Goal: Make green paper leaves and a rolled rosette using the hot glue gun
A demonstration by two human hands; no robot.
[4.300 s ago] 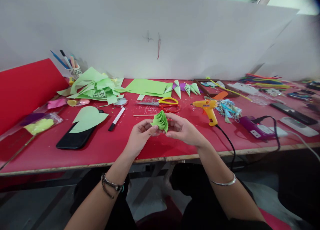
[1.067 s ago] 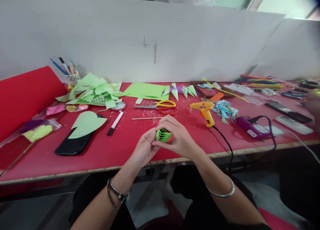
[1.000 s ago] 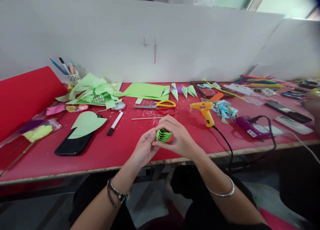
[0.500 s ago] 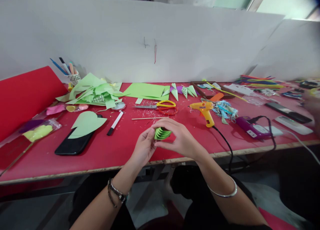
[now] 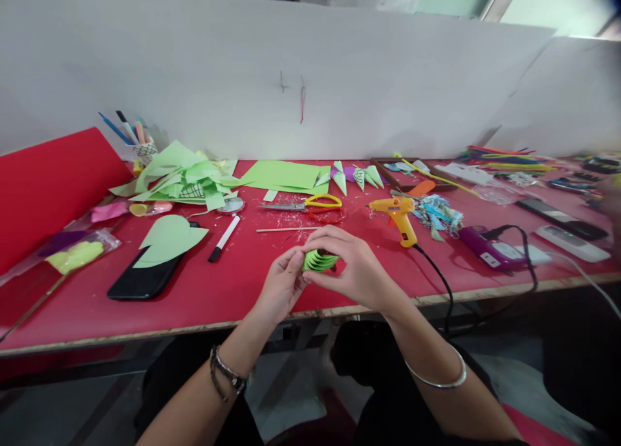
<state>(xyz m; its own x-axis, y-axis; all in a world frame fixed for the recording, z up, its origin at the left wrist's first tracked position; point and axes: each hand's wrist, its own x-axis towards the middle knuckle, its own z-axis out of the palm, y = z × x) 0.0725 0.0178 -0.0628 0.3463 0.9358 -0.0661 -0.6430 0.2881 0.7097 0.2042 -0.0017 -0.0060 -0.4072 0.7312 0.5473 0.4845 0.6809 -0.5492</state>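
A small green folded paper piece [image 5: 320, 260] with several curved layers is held between my two hands, above the front edge of the red table [image 5: 204, 304]. My left hand [image 5: 281, 284] pinches its left end between thumb and fingers. Curled over its top and right side, my right hand [image 5: 352, 265] grips it with the thumb below. Just beyond the hands lie a thin stick [image 5: 286, 229] and scissors [image 5: 323, 202] with yellow and red handles. An orange glue gun [image 5: 400, 220] rests to the right.
On the left are a black phone [image 5: 145, 280] under a green paper heart [image 5: 169, 239], a marker [image 5: 224, 239] and a paper pile [image 5: 182, 181]. Paper cones [image 5: 340, 178] stand at the back. A purple box [image 5: 492, 249] with a black cable sits right.
My right hand and the green paper piece have shifted slightly to the right. Both hands keep their hold on it.
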